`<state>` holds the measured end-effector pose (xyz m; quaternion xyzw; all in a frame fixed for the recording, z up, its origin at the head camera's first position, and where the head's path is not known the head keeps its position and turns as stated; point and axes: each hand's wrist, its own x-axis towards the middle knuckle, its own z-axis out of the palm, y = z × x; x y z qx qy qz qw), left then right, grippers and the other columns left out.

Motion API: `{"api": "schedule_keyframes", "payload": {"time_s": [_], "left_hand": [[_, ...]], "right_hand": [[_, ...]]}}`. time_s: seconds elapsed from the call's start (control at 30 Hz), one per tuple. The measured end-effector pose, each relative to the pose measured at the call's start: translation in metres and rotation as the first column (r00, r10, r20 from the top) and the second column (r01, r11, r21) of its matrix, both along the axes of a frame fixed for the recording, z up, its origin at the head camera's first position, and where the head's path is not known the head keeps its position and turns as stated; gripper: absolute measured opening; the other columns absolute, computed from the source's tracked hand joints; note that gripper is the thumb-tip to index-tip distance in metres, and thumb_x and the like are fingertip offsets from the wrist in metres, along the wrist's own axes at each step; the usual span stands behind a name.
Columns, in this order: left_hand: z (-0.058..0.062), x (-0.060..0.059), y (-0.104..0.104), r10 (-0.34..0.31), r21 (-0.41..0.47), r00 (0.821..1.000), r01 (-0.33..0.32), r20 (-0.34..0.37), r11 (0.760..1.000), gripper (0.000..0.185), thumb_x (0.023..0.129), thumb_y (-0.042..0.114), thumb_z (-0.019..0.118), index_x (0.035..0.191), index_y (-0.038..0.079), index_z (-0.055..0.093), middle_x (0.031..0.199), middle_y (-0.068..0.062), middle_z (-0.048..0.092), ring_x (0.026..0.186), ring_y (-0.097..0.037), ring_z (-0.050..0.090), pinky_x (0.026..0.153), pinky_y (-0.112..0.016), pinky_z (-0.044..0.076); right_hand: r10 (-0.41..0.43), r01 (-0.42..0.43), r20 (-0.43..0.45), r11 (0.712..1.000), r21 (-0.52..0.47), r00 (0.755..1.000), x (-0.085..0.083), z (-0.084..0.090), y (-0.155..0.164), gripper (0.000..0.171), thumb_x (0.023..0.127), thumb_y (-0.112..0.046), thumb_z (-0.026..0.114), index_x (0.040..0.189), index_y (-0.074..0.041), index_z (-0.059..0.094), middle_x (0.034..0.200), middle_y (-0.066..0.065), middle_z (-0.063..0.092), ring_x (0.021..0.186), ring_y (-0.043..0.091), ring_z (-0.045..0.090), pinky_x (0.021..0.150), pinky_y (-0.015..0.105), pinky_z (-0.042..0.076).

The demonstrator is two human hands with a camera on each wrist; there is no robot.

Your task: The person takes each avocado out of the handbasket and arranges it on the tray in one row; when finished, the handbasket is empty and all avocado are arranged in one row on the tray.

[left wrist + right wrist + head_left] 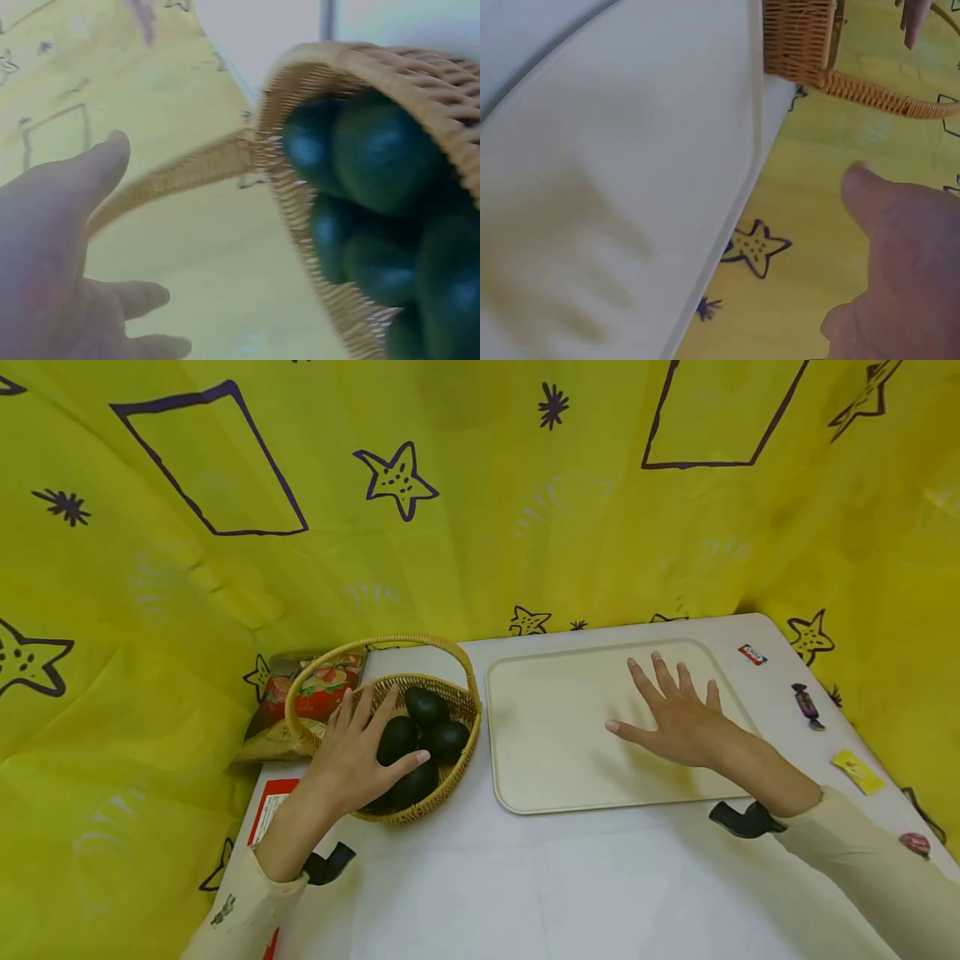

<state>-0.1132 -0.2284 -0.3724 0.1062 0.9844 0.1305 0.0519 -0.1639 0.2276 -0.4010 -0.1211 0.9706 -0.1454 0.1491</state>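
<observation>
White table [570, 893]: spread left hand [358, 758] reaches over dark green avocados [420, 739] (round woven wicker basket [459, 703]); right hand [678, 718] hovers flat, fingers spread, over cream plastic tray [547, 735].

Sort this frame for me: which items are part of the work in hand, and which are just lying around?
In the work:
- left hand, fingers spread over the avocados
- wicker basket holding them
- right hand, flat over the cream tray

Lying about:
- snack bag behind the basket
- wrapped candies along the table's right edge
- yellow packet
- red-and-white paper
</observation>
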Motion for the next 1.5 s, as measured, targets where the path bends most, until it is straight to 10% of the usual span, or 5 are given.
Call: {"api": "schedule_keyframes", "payload": {"time_s": [0.23, 0.47, 0.7, 1.2, 1.5], "left_hand": [[0.033, 0.021, 0.008, -0.053, 0.114, 0.979, 0.077, -0.196, 0.991, 0.09, 0.095, 0.064, 0.069, 0.166, 0.022, 0.033, 0.171, -0.015, 0.03, 0.157, -0.041, 0.03, 0.115, -0.069, 0.036], [0.057, 0.03, -0.005, -0.045, 0.202, 0.833, 0.186, -0.552, 0.962, 0.068, 0.089, 0.025, 0.087, 0.148, 0.009, 0.059, 0.156, -0.013, 0.052, 0.144, -0.036, 0.049, 0.112, -0.059, 0.044], [0.056, 0.01, -0.04, 0.096, 0.296, 0.764, 0.128, -0.637, 0.947, 0.053, 0.09, 0.012, 0.081, 0.138, 0.0, 0.064, 0.144, -0.022, 0.057, 0.134, -0.044, 0.051, 0.11, -0.061, 0.042], [0.034, -0.006, -0.08, 0.273, 0.353, 0.827, -0.097, -0.491, 0.931, 0.042, 0.106, 0.035, 0.066, 0.126, -0.002, 0.07, 0.117, -0.024, 0.069, 0.103, -0.042, 0.065, 0.089, -0.052, 0.05], [0.034, -0.005, -0.079, 0.328, 0.395, 0.819, -0.136, -0.472, 0.909, 0.037, 0.109, 0.034, 0.06, 0.106, -0.002, 0.072, 0.097, -0.017, 0.071, 0.086, -0.032, 0.067, 0.077, -0.023, 0.043]], "right_hand": [[0.049, -0.049, -0.009, 0.992, -0.112, 0.999, -0.001, 0.006, -0.023, 0.105, 0.1, -0.074, 0.049, 0.17, -0.017, -0.003, 0.174, 0.027, -0.008, 0.154, 0.063, -0.005, 0.112, 0.085, -0.004], [0.106, -0.116, -0.059, 0.969, -0.218, 0.993, -0.004, 0.006, -0.053, 0.09, 0.105, -0.058, 0.056, 0.169, -0.009, 0.016, 0.174, 0.026, 0.008, 0.158, 0.056, 0.005, 0.119, 0.077, 0.005], [0.188, -0.227, -0.152, 0.922, -0.313, 0.97, -0.004, 0.004, -0.091, 0.069, 0.106, -0.039, 0.065, 0.158, 0.0, 0.043, 0.16, 0.021, 0.047, 0.15, 0.042, 0.043, 0.121, 0.06, 0.033], [0.315, -0.373, -0.207, 0.843, -0.387, 0.926, 0.012, 0.0, -0.172, 0.045, 0.104, -0.025, 0.069, 0.14, 0.0, 0.064, 0.136, 0.016, 0.068, 0.129, 0.032, 0.064, 0.109, 0.048, 0.05], [0.394, -0.468, -0.266, 0.818, -0.334, 0.88, 0.018, -0.004, -0.215, 0.049, 0.101, -0.031, 0.074, 0.137, 0.002, 0.066, 0.131, 0.016, 0.068, 0.118, 0.03, 0.067, 0.102, 0.041, 0.053]]}}
